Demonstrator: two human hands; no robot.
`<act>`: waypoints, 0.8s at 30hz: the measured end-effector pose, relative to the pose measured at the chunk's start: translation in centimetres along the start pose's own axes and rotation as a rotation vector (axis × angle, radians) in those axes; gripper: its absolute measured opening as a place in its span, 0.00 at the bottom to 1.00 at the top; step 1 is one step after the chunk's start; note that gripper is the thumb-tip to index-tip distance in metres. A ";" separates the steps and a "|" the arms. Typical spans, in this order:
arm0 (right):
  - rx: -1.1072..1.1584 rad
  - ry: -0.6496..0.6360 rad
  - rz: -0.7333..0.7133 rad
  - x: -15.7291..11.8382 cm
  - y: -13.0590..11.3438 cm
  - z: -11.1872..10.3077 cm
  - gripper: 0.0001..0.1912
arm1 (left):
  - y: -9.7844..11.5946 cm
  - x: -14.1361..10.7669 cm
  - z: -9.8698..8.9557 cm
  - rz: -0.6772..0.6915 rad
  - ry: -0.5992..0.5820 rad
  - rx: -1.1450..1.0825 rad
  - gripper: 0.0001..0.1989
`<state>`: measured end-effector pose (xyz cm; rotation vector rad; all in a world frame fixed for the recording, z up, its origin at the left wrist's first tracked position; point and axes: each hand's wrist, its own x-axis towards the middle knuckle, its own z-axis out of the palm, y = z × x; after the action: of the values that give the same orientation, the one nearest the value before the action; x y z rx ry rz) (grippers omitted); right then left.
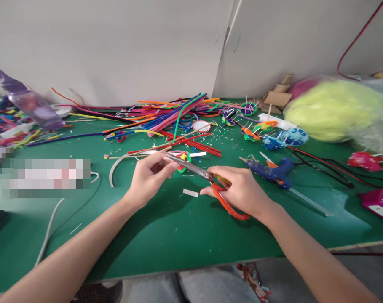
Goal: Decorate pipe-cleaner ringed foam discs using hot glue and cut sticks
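Currently grips red-handled scissors [208, 174] in the right hand [245, 187] above the green surface [185, 235], from an inward-angled forearm [298, 244]. Curls the left hand [148, 176] at their tips; cannot tell whether around anything.

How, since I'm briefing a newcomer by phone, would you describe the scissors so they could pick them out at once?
Find the green table and look near its middle. There the right hand grips the scissors, blades pointing toward the left hand. A red-orange handle loop and bare metal blades set them apart from the blue glue gun farther right.
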<state>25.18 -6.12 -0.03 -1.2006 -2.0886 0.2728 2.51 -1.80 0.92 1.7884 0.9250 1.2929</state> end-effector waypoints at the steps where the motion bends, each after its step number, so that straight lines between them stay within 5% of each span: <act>1: 0.003 0.001 0.001 0.0 0.0 0.0 0.19 | 0.0 0.0 0.0 -0.002 -0.001 0.000 0.08; 14: -0.089 -0.087 0.053 0.2 -0.5 -0.6 0.23 | 0.0 0.2 -0.3 -0.016 -0.057 -0.017 0.05; 24: -0.035 -0.001 0.009 0.0 0.1 0.0 0.21 | 0.6 0.2 -0.1 -0.069 -0.041 -0.015 0.05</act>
<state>25.26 -6.09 -0.11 -1.2306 -2.0970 0.2422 2.53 -1.93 1.55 1.7499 0.9437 1.2125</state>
